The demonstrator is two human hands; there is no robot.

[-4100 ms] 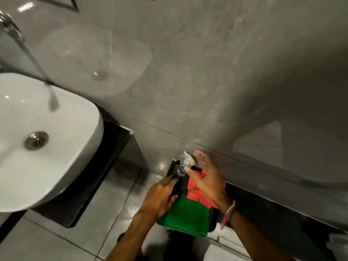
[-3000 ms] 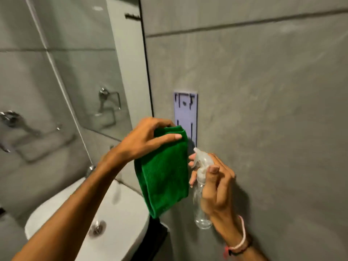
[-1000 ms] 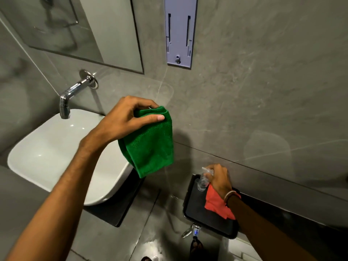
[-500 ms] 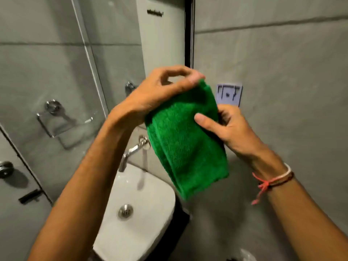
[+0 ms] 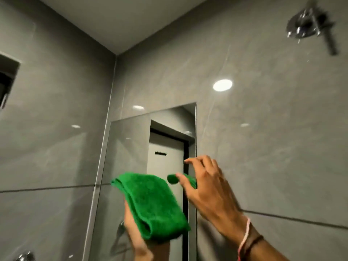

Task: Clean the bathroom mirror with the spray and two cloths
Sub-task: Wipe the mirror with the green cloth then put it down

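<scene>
- Before the mirror [image 5: 131, 147], a folded green cloth [image 5: 152, 206] is held up, covering part of the glass.
- Left hand [image 5: 135, 236] grips the cloth from below, fingers closed on it.
- Right hand [image 5: 205, 187] is right of the cloth, loosely open, fingers curled, holding nothing.
- Around the mirror, glossy grey wall tiles [image 5: 263, 147] show light spots.
- Far up and right of the mirror, a chrome fitting [image 5: 305, 25].

green cloth [image 5: 152, 206] folded thick, draped over raised fingers, against lower half of wall mirror [image 5: 131, 147], mirror at 6 o'clock.
</scene>
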